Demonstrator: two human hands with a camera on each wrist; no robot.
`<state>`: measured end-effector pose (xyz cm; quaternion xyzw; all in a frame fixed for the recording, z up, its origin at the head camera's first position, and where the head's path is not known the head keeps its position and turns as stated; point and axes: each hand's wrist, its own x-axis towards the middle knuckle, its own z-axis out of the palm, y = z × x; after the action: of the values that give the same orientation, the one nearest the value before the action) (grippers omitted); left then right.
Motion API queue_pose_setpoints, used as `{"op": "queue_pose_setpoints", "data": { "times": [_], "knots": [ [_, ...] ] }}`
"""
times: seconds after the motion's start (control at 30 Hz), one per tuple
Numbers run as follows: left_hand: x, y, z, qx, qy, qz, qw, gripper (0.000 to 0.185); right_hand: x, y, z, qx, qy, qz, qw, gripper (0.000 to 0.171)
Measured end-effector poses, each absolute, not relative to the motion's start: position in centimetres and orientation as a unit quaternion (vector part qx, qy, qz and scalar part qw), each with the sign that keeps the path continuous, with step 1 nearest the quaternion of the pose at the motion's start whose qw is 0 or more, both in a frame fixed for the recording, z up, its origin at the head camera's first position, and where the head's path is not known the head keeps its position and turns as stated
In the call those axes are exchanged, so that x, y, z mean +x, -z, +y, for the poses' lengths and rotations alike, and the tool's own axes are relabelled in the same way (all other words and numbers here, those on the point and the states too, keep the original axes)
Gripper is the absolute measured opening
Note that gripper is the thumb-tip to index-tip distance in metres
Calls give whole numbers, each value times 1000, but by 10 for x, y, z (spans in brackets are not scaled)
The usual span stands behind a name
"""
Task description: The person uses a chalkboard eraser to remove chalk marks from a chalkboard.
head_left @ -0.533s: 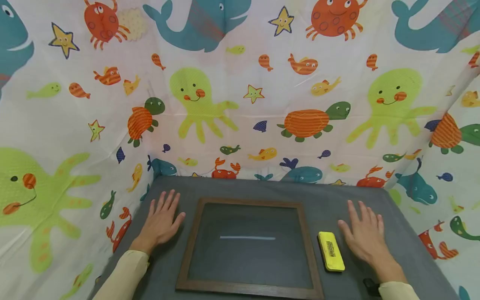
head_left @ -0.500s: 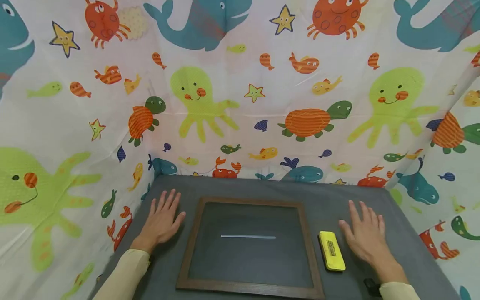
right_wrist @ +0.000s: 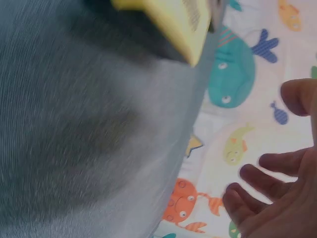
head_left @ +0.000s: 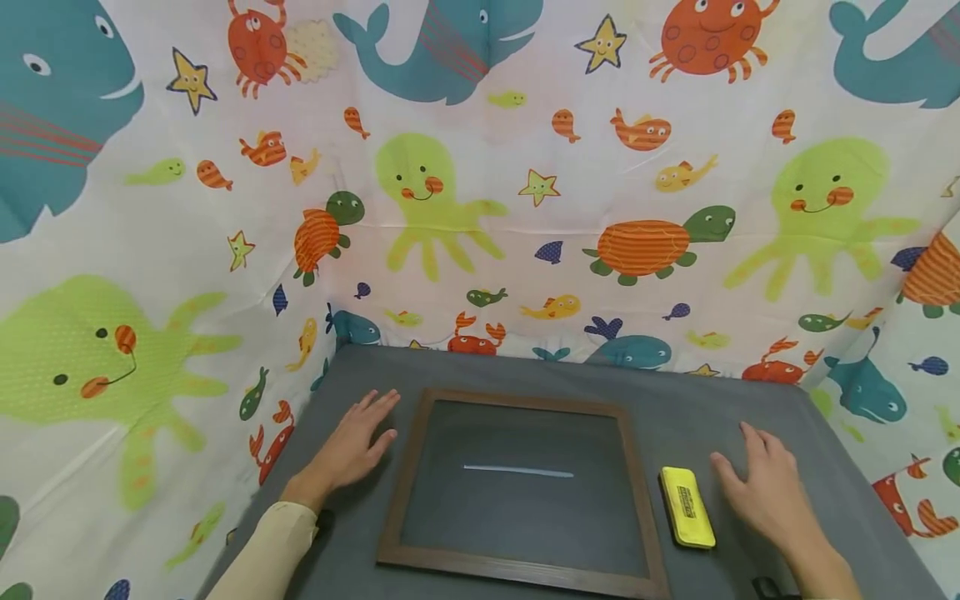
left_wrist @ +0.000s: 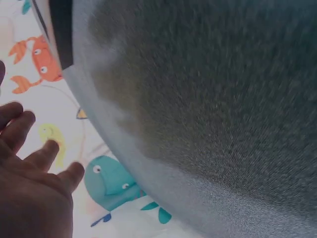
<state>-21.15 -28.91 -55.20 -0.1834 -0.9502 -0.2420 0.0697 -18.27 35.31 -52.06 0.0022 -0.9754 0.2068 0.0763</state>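
A wood-framed blackboard [head_left: 525,492] lies on the grey tabletop, with a single straight whitish line [head_left: 517,472] across its middle. To its right sits a yellow eraser [head_left: 687,507] with a dark underside, blurred at the top of the right wrist view. My left hand [head_left: 352,446] is left of the board, apart from it, its fingers loosely extended and holding nothing. Right of the eraser, without touching it, my right hand [head_left: 772,492] has loosely bent fingers and also holds nothing. Both wrist views show the hands slightly off the grey cloth.
A white curtain [head_left: 480,250] printed with sea animals stands behind and on both sides of the grey table [head_left: 525,375]. A dark strap-like item [head_left: 767,588] shows beneath the right wrist.
Both hands have risen off the table and turned a little, the right fingers now more bent. The head view has swung left. Board and eraser stay where they were.
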Motion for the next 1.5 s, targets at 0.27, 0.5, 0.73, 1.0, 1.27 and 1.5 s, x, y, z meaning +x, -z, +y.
{"op": "queue_pose_setpoints", "data": {
  "times": [0.27, 0.5, 0.73, 1.0, 1.27, 1.5],
  "knots": [
    [-204, 545, -267, -211, 259, -942, 1, 66, -163, 504, 350, -51, -214, -975, -36, 88],
    [-193, 558, -266, -215, 257, -941, -50, 68, -160, 520, 328, -36, -216, -972, -84, 90],
    [-189, 571, -268, -223, 262, -936, -72, 65, -159, 541, 310, -41, -219, -971, -84, 93],
    [-193, 569, -266, -235, 278, -929, -68, 63, -158, 548, 307, -81, -213, -970, -88, 86],
    [-198, 567, -267, -234, 275, -929, -82, 65, -166, 516, 290, -83, -203, -973, -71, 74],
    [-199, 568, -269, -219, 273, -932, -93, 66, -179, 494, 230, -36, -209, -976, -38, 54]
  ]
}}
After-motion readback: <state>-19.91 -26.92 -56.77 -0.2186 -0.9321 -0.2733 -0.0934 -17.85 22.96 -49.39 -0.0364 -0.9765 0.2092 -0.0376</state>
